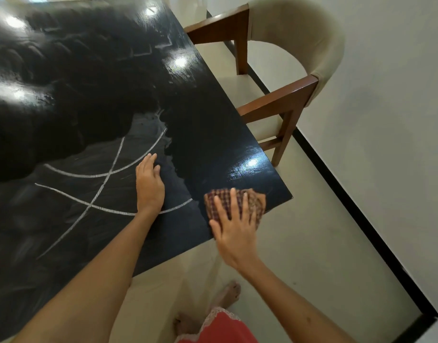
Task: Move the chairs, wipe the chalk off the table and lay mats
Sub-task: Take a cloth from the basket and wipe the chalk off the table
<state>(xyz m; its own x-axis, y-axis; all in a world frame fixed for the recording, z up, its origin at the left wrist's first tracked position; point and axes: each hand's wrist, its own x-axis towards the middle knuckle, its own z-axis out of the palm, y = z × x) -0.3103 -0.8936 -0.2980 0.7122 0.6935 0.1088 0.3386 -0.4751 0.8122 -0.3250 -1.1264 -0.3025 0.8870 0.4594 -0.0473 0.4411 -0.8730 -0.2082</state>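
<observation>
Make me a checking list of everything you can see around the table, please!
Surface: black table, glossy and wiped dark at the far part; near part dull with chalk haze.
Job's things: white chalk lines still cross the near part; checked cloth lies at the table's near right corner; chair stands at the right edge, seat partly under the table. No mats seen.
Clutter: nothing seen.
Hands: right hand presses the cloth with spread fingers; left hand rests flat on the table, over a chalk line.
Cables: nothing seen.
Surroundings: pale floor with a black strip beside a white wall; the person's bare feet below.
</observation>
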